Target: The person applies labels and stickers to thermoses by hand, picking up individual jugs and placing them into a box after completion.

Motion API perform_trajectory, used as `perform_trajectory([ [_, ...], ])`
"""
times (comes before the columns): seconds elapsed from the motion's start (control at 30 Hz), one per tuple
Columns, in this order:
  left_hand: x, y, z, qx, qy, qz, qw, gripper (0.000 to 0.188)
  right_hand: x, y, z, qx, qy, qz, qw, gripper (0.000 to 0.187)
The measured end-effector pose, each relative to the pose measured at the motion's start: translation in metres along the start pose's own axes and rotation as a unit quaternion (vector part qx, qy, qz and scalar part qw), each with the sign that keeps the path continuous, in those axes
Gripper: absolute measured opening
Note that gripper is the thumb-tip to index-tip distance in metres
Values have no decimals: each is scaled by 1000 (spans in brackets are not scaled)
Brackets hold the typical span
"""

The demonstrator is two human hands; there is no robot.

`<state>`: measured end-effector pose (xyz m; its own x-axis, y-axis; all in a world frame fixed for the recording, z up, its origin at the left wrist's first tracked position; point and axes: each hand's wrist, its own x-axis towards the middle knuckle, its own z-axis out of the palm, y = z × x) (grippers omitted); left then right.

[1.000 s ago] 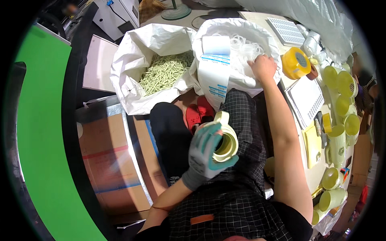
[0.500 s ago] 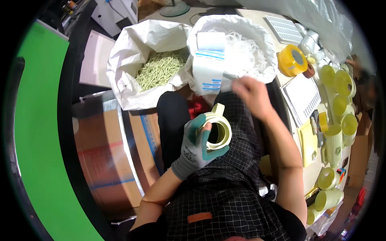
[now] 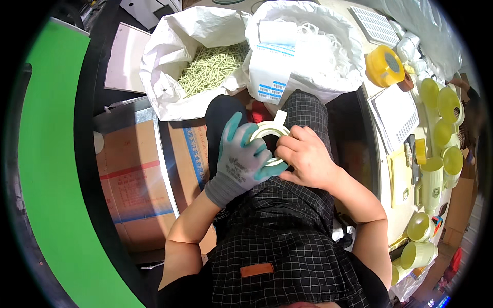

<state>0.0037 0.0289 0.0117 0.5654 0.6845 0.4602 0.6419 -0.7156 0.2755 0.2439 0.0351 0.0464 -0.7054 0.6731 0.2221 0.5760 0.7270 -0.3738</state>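
Above my lap I hold a pale green plastic ring-shaped lid [image 3: 280, 118] with a wide round opening and a tab sticking out at its far side. My left hand [image 3: 244, 152], in a grey glove with teal fingertips, is wrapped round its left side. My bare right hand [image 3: 307, 157] is closed at the right rim, fingertips bent over the edge of the opening. Whether a small thing is pinched under those fingertips is hidden. In front stand a white sack [image 3: 154, 77] of short pale green pieces [image 3: 211, 69] and a white sack [image 3: 354, 84] of translucent rings [image 3: 326, 51].
At right, a table [image 3: 377, 91] bears pale green cups [image 3: 431, 179], a roll of yellow tape [image 3: 385, 65] and papers [image 3: 393, 114]. Cardboard boxes [image 3: 134, 190] lie at left beside a green surface [image 3: 56, 154]. A labelled white flap [image 3: 272, 72] hangs over the ring sack's front.
My right hand has come back from beside the ring sack to the lid's right rim. My left hand has raised and turned the lid slightly. The view has shifted a little.
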Motion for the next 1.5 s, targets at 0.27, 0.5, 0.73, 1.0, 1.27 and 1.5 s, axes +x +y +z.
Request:
perform_trajectory([
  [0.27, -1, 22, -10, 103, -12, -82, 991, 57, 7, -2, 29, 23, 115, -46, 992, 47],
  [0.5, 29, 15, -29, 156, -107, -97, 977, 26, 4, 1, 27, -2, 96, -52, 994, 43],
  [0.73, 56, 0, -30, 75, -141, -89, 983, 23, 5, 1, 25, 20, 108, -30, 994, 40],
  [1.0, 65, -59, 8, -329, -30, -113, 937, 81, -16, 13, 20, 308, 231, 45, 922, 40],
  [1.27, 114, -165, 86, -492, -149, -377, 770, 64, 6, 72, 57, 465, 320, 350, 747, 64],
  [1.5, 86, -135, 70, -509, -40, -381, 771, 63, 56, 108, 80, 661, 228, 391, 598, 29],
])
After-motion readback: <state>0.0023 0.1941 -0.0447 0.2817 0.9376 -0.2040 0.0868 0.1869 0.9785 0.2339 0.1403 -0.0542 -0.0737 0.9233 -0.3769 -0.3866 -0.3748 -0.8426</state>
